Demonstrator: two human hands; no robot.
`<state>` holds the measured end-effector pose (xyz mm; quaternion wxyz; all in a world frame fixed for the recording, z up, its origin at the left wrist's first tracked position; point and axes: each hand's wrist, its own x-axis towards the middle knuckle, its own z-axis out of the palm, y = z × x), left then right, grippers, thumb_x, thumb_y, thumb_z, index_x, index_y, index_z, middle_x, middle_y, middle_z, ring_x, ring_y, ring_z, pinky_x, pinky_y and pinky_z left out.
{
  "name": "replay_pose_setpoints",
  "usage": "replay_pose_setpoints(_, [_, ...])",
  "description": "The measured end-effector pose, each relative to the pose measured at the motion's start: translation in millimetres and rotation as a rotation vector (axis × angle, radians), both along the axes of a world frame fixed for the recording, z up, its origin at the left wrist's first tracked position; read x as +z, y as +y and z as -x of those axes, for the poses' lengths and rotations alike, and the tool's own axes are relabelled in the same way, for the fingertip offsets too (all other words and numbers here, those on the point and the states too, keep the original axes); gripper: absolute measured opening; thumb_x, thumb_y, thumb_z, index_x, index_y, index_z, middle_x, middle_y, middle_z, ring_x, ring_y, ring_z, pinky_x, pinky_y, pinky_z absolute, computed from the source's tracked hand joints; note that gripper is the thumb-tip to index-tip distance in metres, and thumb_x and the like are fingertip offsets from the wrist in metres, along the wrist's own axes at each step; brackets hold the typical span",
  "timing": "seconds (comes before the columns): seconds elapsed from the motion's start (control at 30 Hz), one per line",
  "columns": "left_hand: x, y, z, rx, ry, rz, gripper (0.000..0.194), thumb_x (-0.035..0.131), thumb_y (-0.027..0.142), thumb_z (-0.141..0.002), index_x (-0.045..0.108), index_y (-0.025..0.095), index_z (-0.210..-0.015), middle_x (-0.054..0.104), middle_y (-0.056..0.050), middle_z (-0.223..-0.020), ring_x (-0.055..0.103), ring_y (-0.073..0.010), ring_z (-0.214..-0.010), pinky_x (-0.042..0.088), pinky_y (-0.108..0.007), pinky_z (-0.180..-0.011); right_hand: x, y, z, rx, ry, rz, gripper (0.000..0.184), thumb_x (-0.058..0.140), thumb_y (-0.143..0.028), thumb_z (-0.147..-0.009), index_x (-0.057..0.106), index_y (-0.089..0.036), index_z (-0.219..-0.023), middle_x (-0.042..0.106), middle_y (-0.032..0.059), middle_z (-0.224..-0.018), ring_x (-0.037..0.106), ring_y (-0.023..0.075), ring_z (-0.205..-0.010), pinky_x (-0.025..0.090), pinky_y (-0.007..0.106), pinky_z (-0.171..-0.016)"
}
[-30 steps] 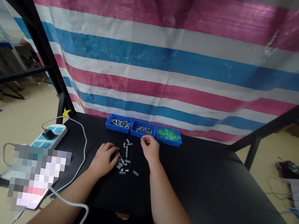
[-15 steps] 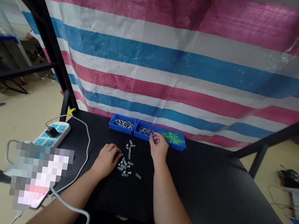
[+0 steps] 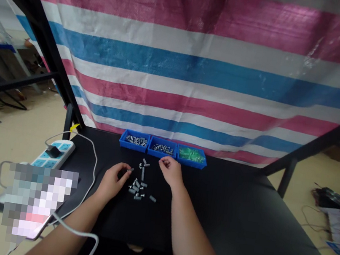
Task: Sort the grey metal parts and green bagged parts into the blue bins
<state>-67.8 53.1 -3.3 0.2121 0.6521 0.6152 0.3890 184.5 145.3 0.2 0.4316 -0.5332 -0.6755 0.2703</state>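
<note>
The fingers of the left hand [image 3: 111, 183] clamped a small metal bolt [image 3: 131, 169] (it was tiny); those of the right hand [image 3: 170, 171] were together near the loose bolts [image 3: 137, 187].

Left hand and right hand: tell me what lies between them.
In the head view, a loose scatter of small metal bolts lies between the left hand and the right hand.

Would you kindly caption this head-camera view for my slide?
Left hand pinches a silver metal fastener beside a loose pile on a black table; right hand nears three blue plastic trays.
</note>
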Motion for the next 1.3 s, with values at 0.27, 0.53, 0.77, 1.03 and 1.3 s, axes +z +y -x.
replay_pose_setpoints(0.27, [-10.7,7.2,7.5,0.055,-0.117,-0.05,0.02,0.061,0.037,-0.087,0.07,0.02,-0.094,0.072,-0.006,-0.096,0.068,-0.0193,-0.086,0.053,-0.032,-0.08,4.6,-16.4,16.1,0.264,-0.144,0.057,0.017,0.07,-0.028,-0.081,0.073,-0.024,-0.098,0.068,-0.0011,-0.077,0.055,0.0121,-0.06,0.042,0.024,-0.058])
replay_pose_setpoints(0.53, [12.5,39.6,8.2,0.226,-0.45,0.068,0.04,0.075,0.045,-0.074,0.073,0.015,-0.101,0.077,-0.008,-0.09,0.073,-0.0217,-0.083,0.056,-0.031,-0.077,5.9,-28.7,33.9,0.395,-0.184,0.01,0.022,0.076,-0.025,-0.078,0.076,-0.027,-0.1,0.065,-0.0007,-0.083,0.056,0.013,-0.069,0.043,0.024,-0.064])
replay_pose_setpoints(0.77, [59.0,83.6,2.8,0.222,-0.495,-0.151,0.041,0.076,0.043,-0.076,0.073,0.013,-0.104,0.077,-0.012,-0.1,0.073,-0.0239,-0.091,0.056,-0.033,-0.085,-0.6,-24.6,34.0,0.384,-0.19,0.01,0.017,0.073,-0.019,-0.078,0.076,-0.025,-0.093,0.066,-0.0013,-0.079,0.057,0.0131,-0.068,0.042,0.024,-0.065])
replay_pose_setpoints(1.03, [56.2,107.7,7.4,0.162,-0.226,-0.058,0.043,0.071,0.035,-0.079,0.071,0.015,-0.116,0.075,-0.013,-0.113,0.073,-0.0245,-0.092,0.056,-0.033,-0.083,-2.7,-23.1,31.8,0.356,-0.148,0.019,0.013,0.067,-0.019,-0.08,0.073,-0.025,-0.09,0.068,-0.0022,-0.076,0.058,0.0129,-0.064,0.044,0.024,-0.063])
replay_pose_setpoints(1.3, [31.2,61.3,16.1,0.081,-0.098,-0.011,0.025,0.061,0.038,-0.084,0.069,0.017,-0.096,0.072,-0.003,-0.077,0.068,-0.0188,-0.071,0.051,-0.029,-0.069,-2.0,-22.2,39.2,0.224,-0.151,-0.034,0.022,0.066,-0.018,-0.083,0.072,-0.026,-0.103,0.061,0.0011,-0.09,0.06,0.0156,-0.08,0.049,0.027,-0.075])
